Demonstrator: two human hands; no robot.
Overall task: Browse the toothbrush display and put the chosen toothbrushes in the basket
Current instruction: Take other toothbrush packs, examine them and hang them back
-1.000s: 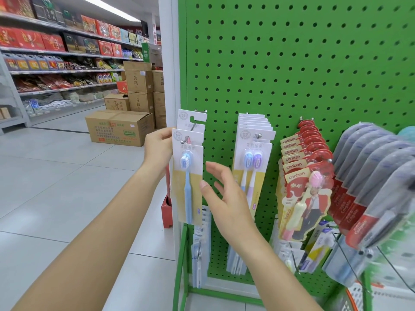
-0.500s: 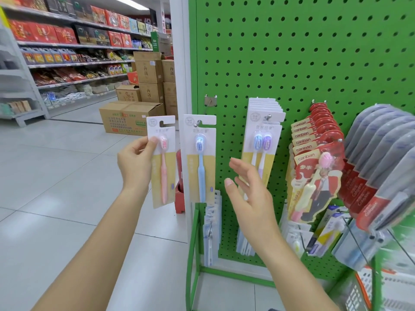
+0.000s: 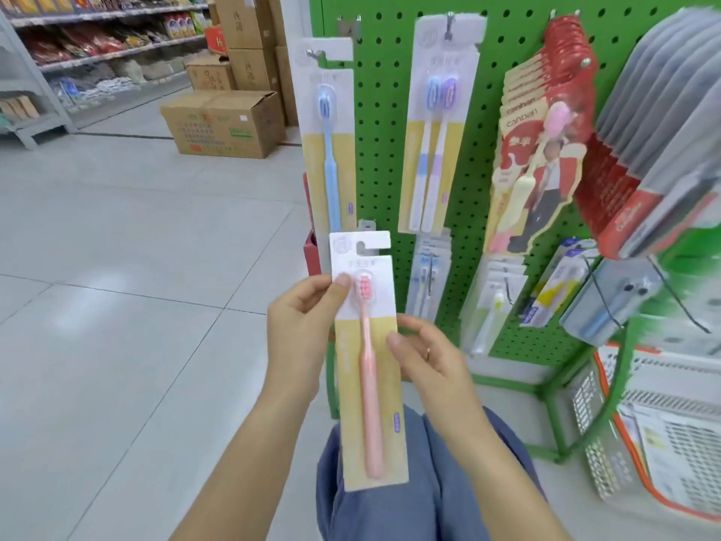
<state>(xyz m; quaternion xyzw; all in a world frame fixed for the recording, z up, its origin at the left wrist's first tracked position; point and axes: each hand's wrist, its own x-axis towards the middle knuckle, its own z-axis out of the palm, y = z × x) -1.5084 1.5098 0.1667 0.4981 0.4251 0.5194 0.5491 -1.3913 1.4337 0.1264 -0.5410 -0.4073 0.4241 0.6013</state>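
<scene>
Between both hands (image 3: 300,329), a pink toothbrush (image 3: 368,384) on yellow-white card.

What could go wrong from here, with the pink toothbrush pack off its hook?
1. The pink toothbrush card pack is pinched only at its edges by the left hand and right hand; it might slip.
2. The white wire basket with orange rim sits low right, beside crowded hooks; swinging across may snag packs.
</scene>
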